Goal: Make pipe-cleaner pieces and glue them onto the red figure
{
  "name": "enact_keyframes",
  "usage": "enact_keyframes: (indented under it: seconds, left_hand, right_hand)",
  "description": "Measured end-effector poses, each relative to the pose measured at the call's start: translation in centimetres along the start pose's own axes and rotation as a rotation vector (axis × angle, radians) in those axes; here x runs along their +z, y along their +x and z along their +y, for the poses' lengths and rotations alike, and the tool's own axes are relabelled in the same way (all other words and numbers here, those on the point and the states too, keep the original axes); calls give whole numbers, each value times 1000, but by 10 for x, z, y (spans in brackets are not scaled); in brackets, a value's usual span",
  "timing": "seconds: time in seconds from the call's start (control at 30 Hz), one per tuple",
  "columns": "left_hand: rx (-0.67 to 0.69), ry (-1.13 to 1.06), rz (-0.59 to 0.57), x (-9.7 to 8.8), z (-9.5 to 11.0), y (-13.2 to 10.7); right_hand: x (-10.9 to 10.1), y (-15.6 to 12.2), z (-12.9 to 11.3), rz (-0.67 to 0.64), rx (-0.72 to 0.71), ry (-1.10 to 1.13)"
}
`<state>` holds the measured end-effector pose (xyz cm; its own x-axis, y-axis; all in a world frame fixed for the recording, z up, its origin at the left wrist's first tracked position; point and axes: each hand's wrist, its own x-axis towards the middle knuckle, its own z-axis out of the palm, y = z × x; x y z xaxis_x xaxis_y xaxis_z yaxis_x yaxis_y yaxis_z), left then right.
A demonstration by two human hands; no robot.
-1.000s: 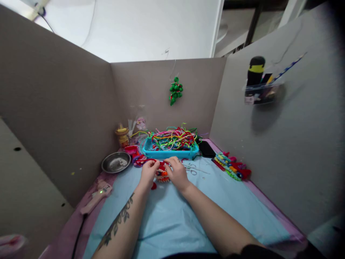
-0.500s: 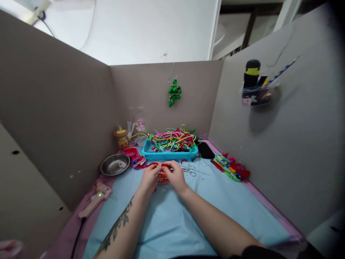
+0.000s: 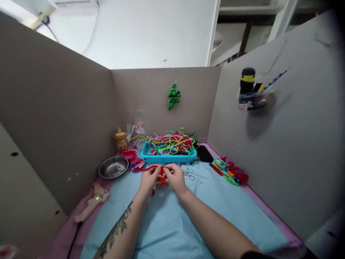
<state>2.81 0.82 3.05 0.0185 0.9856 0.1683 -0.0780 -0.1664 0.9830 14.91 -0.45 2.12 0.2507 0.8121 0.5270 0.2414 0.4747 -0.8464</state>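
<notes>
My left hand (image 3: 149, 180) and my right hand (image 3: 175, 179) meet over the light blue mat (image 3: 172, 219), fingers pinched on a red pipe cleaner (image 3: 151, 168) that runs off to the left. Between and just under the hands sits a small red, orange and white pipe-cleaner figure (image 3: 162, 181). Just beyond the hands stands a turquoise tray (image 3: 167, 158) heaped with pipe cleaners of many colours.
A steel bowl (image 3: 113, 167) sits at left, a pink glue gun (image 3: 91, 204) nearer me with its green light on. Scissors (image 3: 191, 175), a black phone (image 3: 205, 154) and finished colourful pieces (image 3: 229, 170) lie at right. Grey cardboard walls enclose three sides; a green ornament (image 3: 174, 96) hangs at the back.
My hands have drawn closer together over the figure, now pinching the red pipe cleaner. The camera view has tilted slightly.
</notes>
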Motion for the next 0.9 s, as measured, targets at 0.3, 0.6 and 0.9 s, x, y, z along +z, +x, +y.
enact_keyframes:
  seconds: [0.3, 0.6, 0.9]
  left_hand:
    - [258, 349, -44, -8, 5, 3]
    - [70, 249, -77, -17, 14, 3]
    - [331, 298, -19, -11, 27, -8]
  right_hand:
    - [-4, 3, 2, -98, -110, -117]
    - [-15, 7, 5, -169, -466, -351]
    - [-6, 5, -2, -163, 4, 39]
